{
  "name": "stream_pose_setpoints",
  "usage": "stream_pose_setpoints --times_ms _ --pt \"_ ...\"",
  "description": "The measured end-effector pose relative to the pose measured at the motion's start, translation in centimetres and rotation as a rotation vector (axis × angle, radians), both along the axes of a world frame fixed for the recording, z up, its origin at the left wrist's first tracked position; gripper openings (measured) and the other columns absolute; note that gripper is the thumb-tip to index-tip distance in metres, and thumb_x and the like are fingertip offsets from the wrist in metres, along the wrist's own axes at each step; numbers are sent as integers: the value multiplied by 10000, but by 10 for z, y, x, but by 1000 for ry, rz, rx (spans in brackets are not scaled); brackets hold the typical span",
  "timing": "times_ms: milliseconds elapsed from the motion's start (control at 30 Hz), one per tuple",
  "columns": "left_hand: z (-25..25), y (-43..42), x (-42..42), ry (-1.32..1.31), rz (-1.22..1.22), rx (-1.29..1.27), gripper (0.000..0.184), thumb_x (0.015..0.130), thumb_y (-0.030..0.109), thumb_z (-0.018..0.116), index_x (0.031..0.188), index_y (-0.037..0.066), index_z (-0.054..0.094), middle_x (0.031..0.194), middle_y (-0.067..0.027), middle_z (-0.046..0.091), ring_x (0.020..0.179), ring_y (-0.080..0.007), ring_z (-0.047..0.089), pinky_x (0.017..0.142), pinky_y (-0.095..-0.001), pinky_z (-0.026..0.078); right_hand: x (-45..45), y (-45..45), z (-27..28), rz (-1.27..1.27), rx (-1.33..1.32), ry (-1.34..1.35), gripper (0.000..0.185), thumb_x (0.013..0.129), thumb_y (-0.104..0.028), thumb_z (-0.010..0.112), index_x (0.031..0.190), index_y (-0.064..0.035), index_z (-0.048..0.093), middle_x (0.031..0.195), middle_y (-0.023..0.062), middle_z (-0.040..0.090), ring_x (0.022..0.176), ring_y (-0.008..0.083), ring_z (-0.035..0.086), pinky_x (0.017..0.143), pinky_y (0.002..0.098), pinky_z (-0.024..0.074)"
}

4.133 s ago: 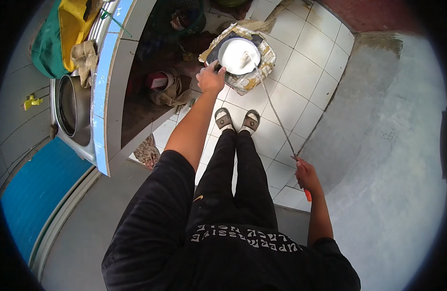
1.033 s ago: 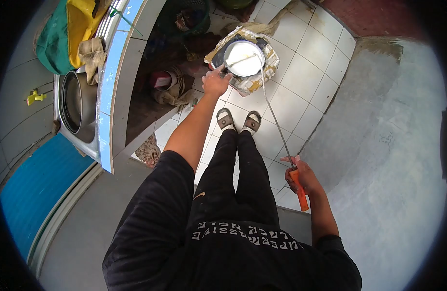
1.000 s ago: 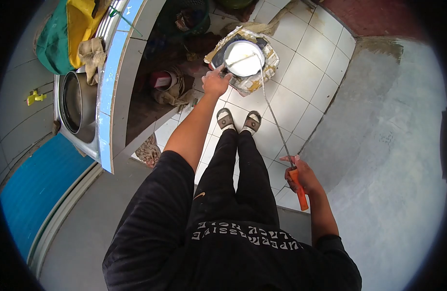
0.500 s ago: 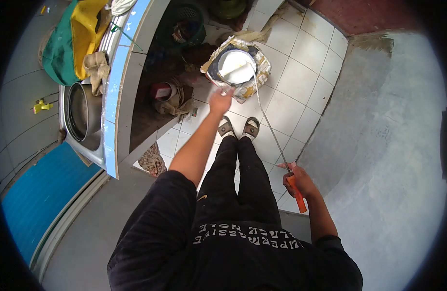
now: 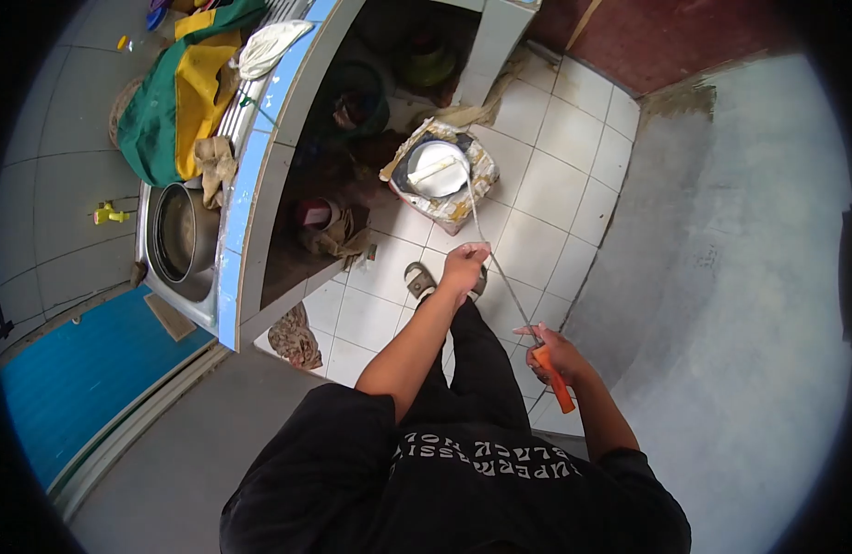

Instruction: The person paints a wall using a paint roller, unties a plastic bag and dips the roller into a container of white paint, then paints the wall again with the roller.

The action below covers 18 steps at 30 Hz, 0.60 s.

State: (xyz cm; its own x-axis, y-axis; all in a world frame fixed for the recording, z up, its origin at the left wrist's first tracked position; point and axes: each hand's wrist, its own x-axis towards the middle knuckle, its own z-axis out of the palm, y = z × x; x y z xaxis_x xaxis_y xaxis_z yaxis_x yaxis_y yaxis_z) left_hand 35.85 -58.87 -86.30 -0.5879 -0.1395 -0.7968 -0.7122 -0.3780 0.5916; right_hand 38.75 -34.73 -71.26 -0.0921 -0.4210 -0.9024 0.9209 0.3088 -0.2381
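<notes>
A paint roller has an orange handle (image 5: 555, 380) and a long, thin metal rod (image 5: 512, 294). Its white roller head (image 5: 435, 170) lies in white paint inside a round bucket (image 5: 413, 185), which sits on a paint-smeared cardboard box (image 5: 452, 214). My right hand (image 5: 553, 355) is closed around the top of the handle, with the index finger stretched out across the rod. Further up, the fingers of my left hand (image 5: 465, 268) are closed at the rod's middle; the palm side is hidden.
White floor tiles (image 5: 560, 175) lie around the box. On the left stand a blue-edged counter (image 5: 250, 189) and a sink with a metal pot (image 5: 187, 245). A patterned cloth (image 5: 295, 337) lies on the floor near the counter. A grey wall (image 5: 703, 277) rises on the right.
My left hand has come back from beside the box to the middle of the rod. The right hand keeps its hold on the handle. The view has shifted slightly.
</notes>
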Motion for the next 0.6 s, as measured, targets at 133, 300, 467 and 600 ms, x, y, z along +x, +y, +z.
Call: stream_pose_setpoints --times_ms 133,300,467,600 --pt "-4 6 -9 7 -28 -42 198 980 158 694 1090 -3 726 1033 -69 730 965 -146 646 878 -283 496 7 11 1 -28 -58 30 592 1119 -512 222 1482 -123 480 682 43 549 442 114 459 417 278 415" --pt "-8 5 -15 -30 16 -65 201 991 179 682 1115 26 724 1062 -51 722 1033 -154 622 969 -296 446 32 18 16 -81 -15 136 536 1092 -391 448 1540 -115 347 726 56 551 481 124 506 454 291 467" --pt "-12 -8 -16 -18 -138 -66 193 989 163 678 1118 27 724 1082 -45 711 1037 -147 615 986 -304 439 56 15 18 55 120 255 565 1022 -223 602 1510 -86 350 678 30 527 489 116 506 438 300 440" --pt "-13 -14 -15 -56 -161 -14 213 998 172 664 1143 22 711 1102 -51 714 1087 -151 603 1029 -306 412 68 -15 40 62 235 323 546 1018 -235 607 1483 -60 381 639 5 501 483 106 485 430 297 413"
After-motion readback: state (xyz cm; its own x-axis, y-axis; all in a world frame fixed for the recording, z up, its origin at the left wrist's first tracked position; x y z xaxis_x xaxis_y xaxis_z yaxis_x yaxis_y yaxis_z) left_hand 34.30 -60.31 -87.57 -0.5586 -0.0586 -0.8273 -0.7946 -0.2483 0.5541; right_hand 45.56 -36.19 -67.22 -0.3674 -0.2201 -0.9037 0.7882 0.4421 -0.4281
